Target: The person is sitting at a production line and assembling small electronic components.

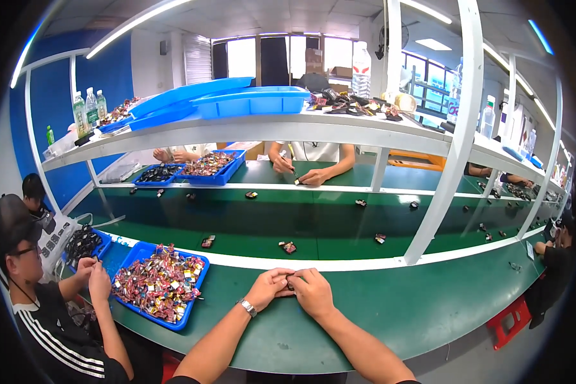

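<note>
Over the green tabletop (377, 304) my left hand (269, 291) and my right hand (312, 294) meet, fingertips pinched together. Between them is a small dark part (290, 286), mostly covered by the fingers, so its exact kind does not show. A metal-banded watch (248, 308) circles my left wrist. To the left of my hands stands a blue tray (201, 272) heaped with small red, white and yellow wired pieces. Beyond my hands, a small assembly of dark and reddish pieces (288, 247) lies on the green conveyor belt (326, 221).
A white shelf frame (451, 137) rises beyond the bench, with blue trays (253, 102) and bottles on top. At left a co-worker (51, 307) handles something small near a tray of black parts (83, 246). Another person's hands (313, 176) work across the belt. A red stool (511, 323) stands right.
</note>
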Tool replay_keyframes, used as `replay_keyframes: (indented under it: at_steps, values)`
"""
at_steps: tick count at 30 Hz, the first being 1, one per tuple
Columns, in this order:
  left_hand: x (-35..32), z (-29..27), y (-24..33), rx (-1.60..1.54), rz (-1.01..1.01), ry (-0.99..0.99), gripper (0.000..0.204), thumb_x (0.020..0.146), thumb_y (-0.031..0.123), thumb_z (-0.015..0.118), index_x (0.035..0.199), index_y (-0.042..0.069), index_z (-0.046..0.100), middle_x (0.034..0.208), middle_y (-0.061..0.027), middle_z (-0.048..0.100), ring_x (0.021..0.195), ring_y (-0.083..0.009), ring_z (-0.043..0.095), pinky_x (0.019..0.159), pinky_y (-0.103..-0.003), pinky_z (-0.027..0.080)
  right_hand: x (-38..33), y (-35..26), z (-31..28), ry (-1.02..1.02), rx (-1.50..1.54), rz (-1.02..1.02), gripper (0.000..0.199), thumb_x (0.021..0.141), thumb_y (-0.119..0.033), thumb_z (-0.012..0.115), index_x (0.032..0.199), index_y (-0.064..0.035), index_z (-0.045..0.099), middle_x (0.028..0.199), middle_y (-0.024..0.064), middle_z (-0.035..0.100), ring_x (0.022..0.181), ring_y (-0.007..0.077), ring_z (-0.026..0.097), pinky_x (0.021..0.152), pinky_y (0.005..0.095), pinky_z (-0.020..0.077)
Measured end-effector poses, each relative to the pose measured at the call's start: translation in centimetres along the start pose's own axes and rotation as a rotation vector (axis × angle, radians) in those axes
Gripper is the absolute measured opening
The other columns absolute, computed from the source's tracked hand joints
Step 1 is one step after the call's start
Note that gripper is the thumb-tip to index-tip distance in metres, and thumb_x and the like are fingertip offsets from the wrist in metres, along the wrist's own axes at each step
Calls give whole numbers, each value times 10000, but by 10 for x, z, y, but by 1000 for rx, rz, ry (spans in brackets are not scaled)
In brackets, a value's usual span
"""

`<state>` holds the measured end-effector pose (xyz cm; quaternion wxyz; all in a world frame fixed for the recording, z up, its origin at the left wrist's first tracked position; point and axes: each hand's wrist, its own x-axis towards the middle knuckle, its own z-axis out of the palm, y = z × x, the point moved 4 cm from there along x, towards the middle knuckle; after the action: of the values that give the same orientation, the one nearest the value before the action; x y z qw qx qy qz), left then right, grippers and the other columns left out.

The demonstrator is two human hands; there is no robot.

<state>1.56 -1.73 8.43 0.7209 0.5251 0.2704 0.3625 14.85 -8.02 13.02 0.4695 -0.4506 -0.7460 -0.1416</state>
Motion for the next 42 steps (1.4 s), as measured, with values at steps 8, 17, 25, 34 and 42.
replay_keyframes:
  at_steps: [8, 17, 25, 34, 42]
  values:
    - [-1, 0, 2, 28, 14, 40, 302, 981, 23, 452, 1278, 16, 507, 1208, -97, 599, 1063, -175, 623, 894, -313, 551, 4, 1, -1, 31, 25, 17, 154, 729, -1, 692, 863, -76, 703, 944, 54, 624, 833, 226, 633, 694, 325, 531]
    - [1, 7, 1, 80, -47, 39, 315, 965, 19, 478, 1279, 11, 497, 1225, -113, 590, 1072, -194, 620, 904, -329, 553, -13, 38, 13, -61, 598, 701, 175, 821, -15, 698, 996, -22, 692, 974, 86, 665, 807, 148, 668, 697, 287, 560]
    - [2, 6, 5, 145, 123, 176, 360, 946, 22, 505, 1302, -7, 456, 1341, -175, 508, 1151, -275, 585, 890, -378, 566, 1, 144, 36, 162, 608, 800, 175, 770, -37, 718, 940, -1, 692, 900, 106, 704, 761, 173, 676, 712, 314, 546]
    - [4, -7, 2, 191, 208, 299, 185, 927, 5, 510, 1089, -31, 592, 1084, -121, 649, 968, -197, 655, 759, -319, 592, 45, 136, 29, 86, -313, 392, 316, 797, -131, 654, 1091, -26, 609, 1037, 140, 613, 960, 347, 551, 806, 436, 451]
    - [10, -6, 3, 165, 197, 312, 176, 933, 34, 526, 1091, -28, 570, 1046, -139, 650, 878, -189, 651, 698, -310, 587, 26, 120, 68, -152, -11, 495, 526, 708, -176, 786, 1144, 5, 553, 1003, 156, 624, 933, 342, 568, 844, 432, 463]
